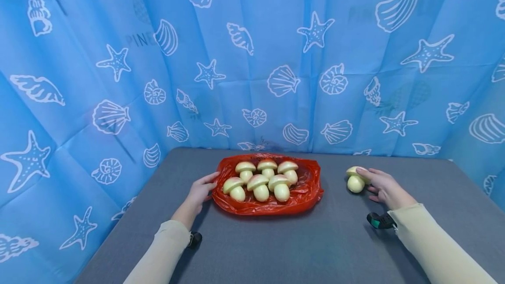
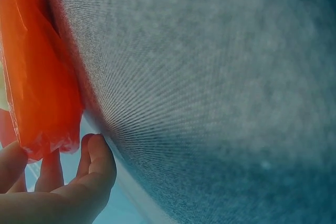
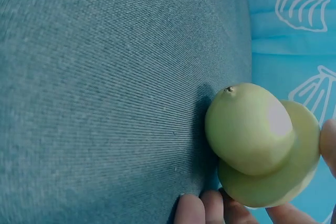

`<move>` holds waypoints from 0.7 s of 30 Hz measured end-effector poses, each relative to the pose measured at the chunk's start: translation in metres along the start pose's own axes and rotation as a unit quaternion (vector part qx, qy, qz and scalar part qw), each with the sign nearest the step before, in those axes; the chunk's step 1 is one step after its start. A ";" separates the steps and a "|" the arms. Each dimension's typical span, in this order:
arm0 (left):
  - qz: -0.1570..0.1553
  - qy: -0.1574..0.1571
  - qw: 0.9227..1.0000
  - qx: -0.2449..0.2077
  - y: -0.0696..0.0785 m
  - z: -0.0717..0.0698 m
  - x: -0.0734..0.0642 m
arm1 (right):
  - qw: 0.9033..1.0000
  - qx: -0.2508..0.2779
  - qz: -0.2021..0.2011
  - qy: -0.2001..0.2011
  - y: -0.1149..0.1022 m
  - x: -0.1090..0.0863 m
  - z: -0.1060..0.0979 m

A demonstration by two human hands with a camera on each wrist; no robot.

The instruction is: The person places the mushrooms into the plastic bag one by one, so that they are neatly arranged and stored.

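Observation:
A crumpled red plastic bag [image 1: 268, 208] lies spread like a shallow tray, with several pale yellow-green mushrooms [image 1: 261, 191] in two rows on it. At the bag's left end is my left hand [image 1: 200, 191], its relaxed fingers [image 2: 50, 171] touching the plastic edge. To the right of the bag, my right hand [image 1: 384, 185] holds a single mushroom [image 1: 356, 183] by its cap, thumb on one side and fingers on the other. The smooth, rounded stem of this mushroom [image 3: 247, 129] points away from the palm, close to the cloth.
Grey cloth covers the table [image 1: 300, 244]. Behind and to the left hangs a blue curtain [image 1: 252, 69] printed with white shells and starfish. Dark straps [image 1: 381, 221] sit at both wrists, below pale sleeves.

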State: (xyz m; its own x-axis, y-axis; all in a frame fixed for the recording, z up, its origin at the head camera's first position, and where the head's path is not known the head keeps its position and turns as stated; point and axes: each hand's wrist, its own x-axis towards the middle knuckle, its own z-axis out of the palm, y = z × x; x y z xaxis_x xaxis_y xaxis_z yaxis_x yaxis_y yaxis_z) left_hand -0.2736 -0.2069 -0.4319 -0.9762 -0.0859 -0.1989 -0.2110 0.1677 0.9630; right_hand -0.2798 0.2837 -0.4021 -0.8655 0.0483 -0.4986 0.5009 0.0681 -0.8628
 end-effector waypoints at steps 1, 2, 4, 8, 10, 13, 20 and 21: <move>0.000 0.000 1.000 0.000 0.000 0.000 0.000 | 1.000 -0.005 0.000 0.001 0.000 0.001 0.000; 0.000 0.000 1.000 -0.001 0.000 0.000 0.000 | 1.000 -0.010 0.000 0.004 0.000 0.001 0.001; 0.000 0.000 1.000 -0.001 0.000 -0.001 0.000 | 1.000 -0.018 0.000 0.011 0.000 0.002 0.002; 0.002 0.000 1.000 0.000 -0.001 -0.001 0.000 | 0.999 -0.021 -0.001 0.025 0.000 0.001 0.003; 0.001 -0.001 1.000 0.000 -0.001 -0.001 0.000 | 0.999 -0.019 -0.003 0.025 0.000 -0.001 0.002; -0.002 -0.001 1.000 -0.001 0.000 -0.001 0.001 | 1.000 -0.022 -0.005 0.017 -0.001 -0.005 0.002; 0.003 -0.002 1.000 0.000 0.000 -0.001 -0.001 | 0.998 -0.047 -0.022 -0.019 0.001 -0.008 -0.005; 0.004 -0.003 1.000 0.001 -0.001 -0.001 -0.001 | 0.998 -0.051 -0.026 -0.023 0.001 -0.009 -0.006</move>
State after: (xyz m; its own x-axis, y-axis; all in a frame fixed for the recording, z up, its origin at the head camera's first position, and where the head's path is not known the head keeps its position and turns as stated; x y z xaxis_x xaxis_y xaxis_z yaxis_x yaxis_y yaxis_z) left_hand -0.2724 -0.2079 -0.4320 -0.9781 -0.0778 -0.1929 -0.2037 0.1701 0.9641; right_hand -0.2717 0.2890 -0.3983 -0.8887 -0.0041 -0.4585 0.4511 0.1703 -0.8761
